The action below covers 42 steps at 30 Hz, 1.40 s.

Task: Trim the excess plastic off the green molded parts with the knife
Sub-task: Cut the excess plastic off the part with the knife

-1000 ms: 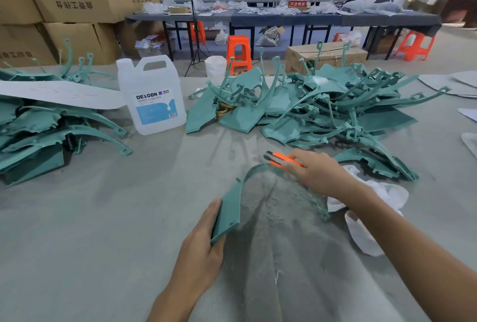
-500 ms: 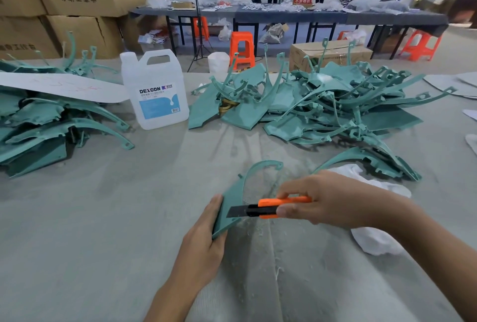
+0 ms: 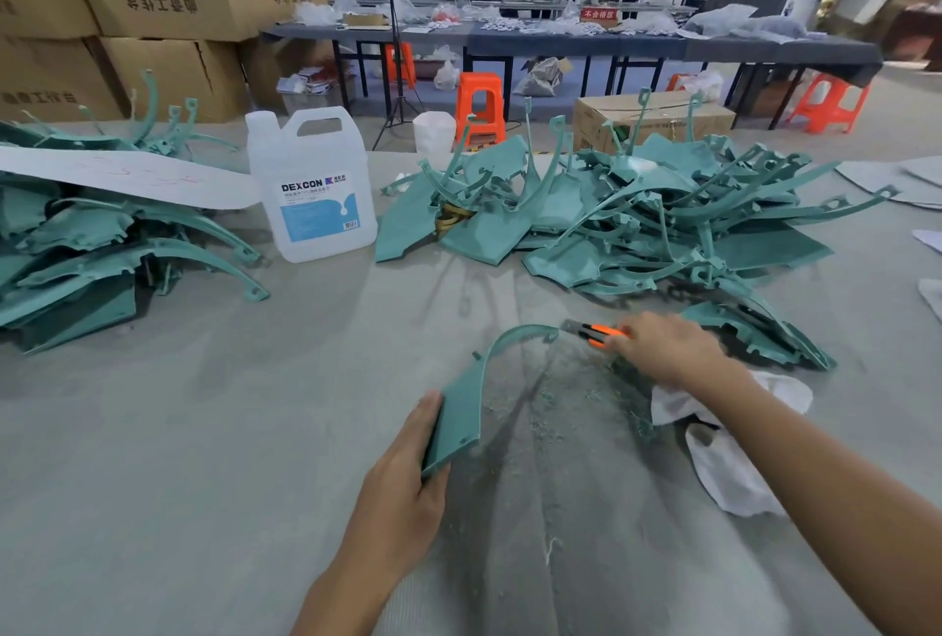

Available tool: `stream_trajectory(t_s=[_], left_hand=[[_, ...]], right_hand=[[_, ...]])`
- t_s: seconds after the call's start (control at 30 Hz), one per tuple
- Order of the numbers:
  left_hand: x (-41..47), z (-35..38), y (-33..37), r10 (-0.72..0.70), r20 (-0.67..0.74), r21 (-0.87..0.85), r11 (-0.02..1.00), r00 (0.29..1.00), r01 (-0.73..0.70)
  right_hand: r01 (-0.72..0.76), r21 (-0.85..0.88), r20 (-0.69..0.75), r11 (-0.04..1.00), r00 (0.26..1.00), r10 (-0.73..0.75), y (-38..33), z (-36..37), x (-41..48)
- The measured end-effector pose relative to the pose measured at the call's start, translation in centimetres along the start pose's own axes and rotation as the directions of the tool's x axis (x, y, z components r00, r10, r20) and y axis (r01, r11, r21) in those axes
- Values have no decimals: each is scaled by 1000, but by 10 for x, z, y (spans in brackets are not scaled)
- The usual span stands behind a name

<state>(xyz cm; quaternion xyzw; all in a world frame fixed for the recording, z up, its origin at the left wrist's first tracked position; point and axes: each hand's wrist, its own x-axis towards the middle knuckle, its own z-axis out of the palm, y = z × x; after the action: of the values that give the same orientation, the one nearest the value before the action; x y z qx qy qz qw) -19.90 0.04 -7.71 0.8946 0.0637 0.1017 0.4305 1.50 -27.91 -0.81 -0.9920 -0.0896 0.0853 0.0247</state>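
One green molded part (image 3: 461, 406) stands on edge on the grey table, its thin curved arm arching up and to the right. My left hand (image 3: 402, 487) grips its wide lower end. My right hand (image 3: 668, 350) holds an orange utility knife (image 3: 594, 331), and the blade tip sits at the far end of the curved arm. Green shavings (image 3: 576, 396) lie scattered under the part.
A large heap of green parts (image 3: 637, 222) fills the table behind, another pile (image 3: 92, 248) lies at the left under a white sheet. A DEXCON jug (image 3: 313, 192) stands between them. A white cloth (image 3: 724, 452) lies under my right forearm. Boxes, stools and people are beyond.
My right hand has carried the knife from the part's lower panel near my left hand up and away to the tip of the curved arm. My left hand keeps its hold.
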Motion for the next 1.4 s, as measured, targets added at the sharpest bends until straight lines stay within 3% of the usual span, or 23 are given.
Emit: stream_trajectory(t_s=[0.07,0.13,0.23,0.33,0.4,0.47,0.53,0.6,0.7,0.83,0.93,1.03,1.13,1.23,1.3,1.4], left_hand=[[1,1,-1,-8,-8,-18,1000,1000,8],[4,2,-2,-23,-26,-58,998,999,22],[7,2,-5,-75,-82,-164,985,994,61],[8,2,-6,-124,-92,-259,961,988,97],[8,2,-4,-122,-91,-289,953,988,91],[10,1,-4,-142,-98,-323,941,985,104],[11,1,-6,-170,-114,-339,933,979,122],[9,0,-3,-168,-92,-338,932,981,127],[5,0,-1,-159,-69,-371,920,985,122],[6,1,-1,-190,-88,-379,914,978,143],[3,-3,3,-219,-176,-473,874,960,112],[2,-10,4,-325,-210,-646,754,922,118],[3,-10,3,-375,-222,-739,667,900,95],[4,-9,2,-388,-213,-777,624,897,86],[5,-8,-2,-396,-204,-797,599,895,83],[6,-9,-7,-429,-196,-831,551,882,83]], right_hand=[[16,16,-106,1000,994,-15,-9,-1,-10],[87,201,-190,976,981,-49,-25,-4,-30],[245,567,-251,787,961,-119,-55,0,-69],[369,694,-201,618,924,-327,-79,17,-99],[423,655,-198,626,896,-397,-87,27,-101],[411,584,-237,700,911,-337,-88,31,-86],[289,448,-263,846,947,-184,-76,30,-61],[58,290,-213,955,977,6,-53,27,-36],[-79,256,-177,963,976,127,-31,20,-24],[91,474,-330,876,941,81,-45,14,-39],[227,481,-330,847,942,-65,-65,21,-56],[139,401,-314,905,949,-6,-66,18,-48],[82,472,-371,878,922,113,-56,15,-42],[330,360,-513,873,851,-110,-68,17,-50],[401,237,-562,885,800,-212,-72,16,-49],[223,402,-529,888,848,26,-57,2,-33]])
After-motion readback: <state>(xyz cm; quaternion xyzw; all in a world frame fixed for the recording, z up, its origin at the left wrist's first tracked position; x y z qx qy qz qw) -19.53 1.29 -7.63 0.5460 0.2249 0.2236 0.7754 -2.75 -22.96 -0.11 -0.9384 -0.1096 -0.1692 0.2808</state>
